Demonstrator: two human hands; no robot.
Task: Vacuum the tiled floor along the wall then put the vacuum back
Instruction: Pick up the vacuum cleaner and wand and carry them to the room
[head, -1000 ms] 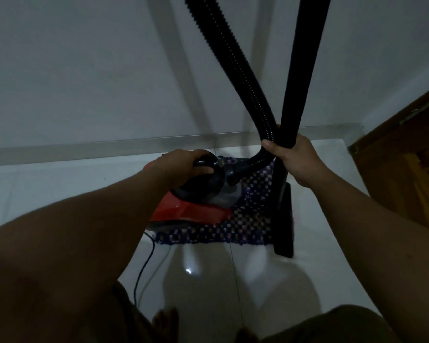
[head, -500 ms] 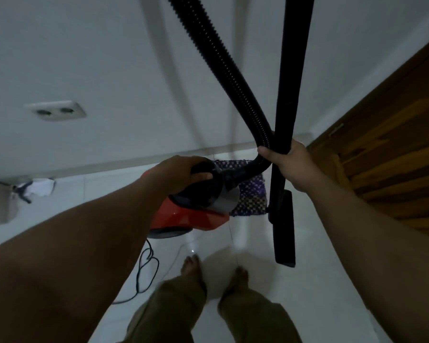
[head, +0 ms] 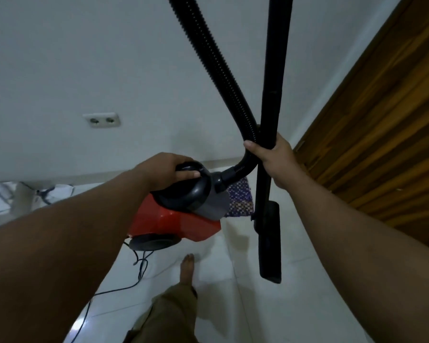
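Observation:
A red canister vacuum with a black top hangs in the air above the white tiled floor. My left hand grips its black carry handle. My right hand is closed around both the upright black wand and the ribbed black hose, which curves down into the canister. The flat floor nozzle dangles off the floor at the wand's lower end. The black power cord trails from the canister onto the tiles.
A white wall with a double socket faces me. A wooden door stands at the right. A blue checked mat lies by the wall. White clutter sits at the left. My bare foot steps forward.
The vacuum has been lifted off the mat and carried; the view swung left, bringing the socket and door closer. My feet came into view. Both grips are unchanged.

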